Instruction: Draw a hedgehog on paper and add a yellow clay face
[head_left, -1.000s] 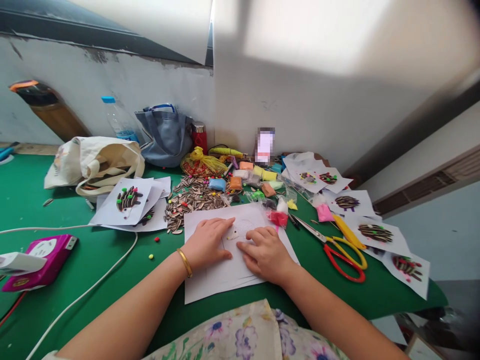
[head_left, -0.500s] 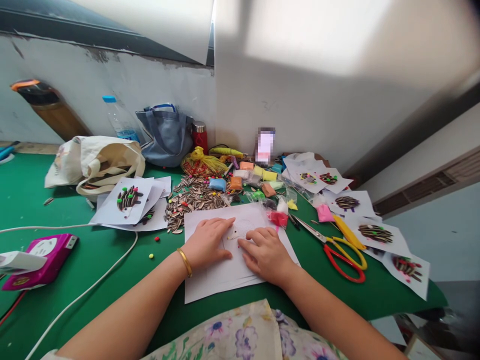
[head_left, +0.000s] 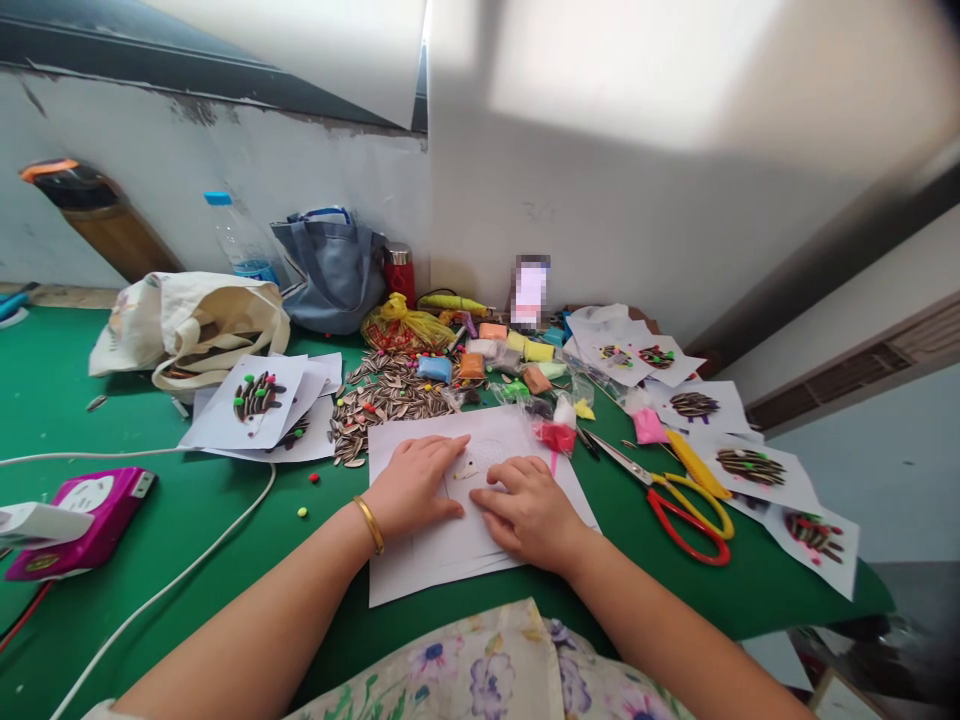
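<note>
At least seven seed-and-clay pictures (head_left: 752, 466), one pair of scissors (head_left: 648, 479)
One topmost drawing sheet (head_left: 456, 545), one gold bangle (head_left: 369, 526), two cloth bags (head_left: 328, 280), one blue-capped clear bottle (head_left: 238, 240), one brown tumbler (head_left: 116, 228), one red flask (head_left: 400, 275), one phone (head_left: 530, 290), two loose pellets (head_left: 313, 478) left of the sheet; sunflower seeds (head_left: 394, 398) and clay packets (head_left: 471, 366) lie too thick to count.

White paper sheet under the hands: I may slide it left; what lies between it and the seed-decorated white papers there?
Head view: loose striped sunflower seeds lie between the sheet and papers.
</note>
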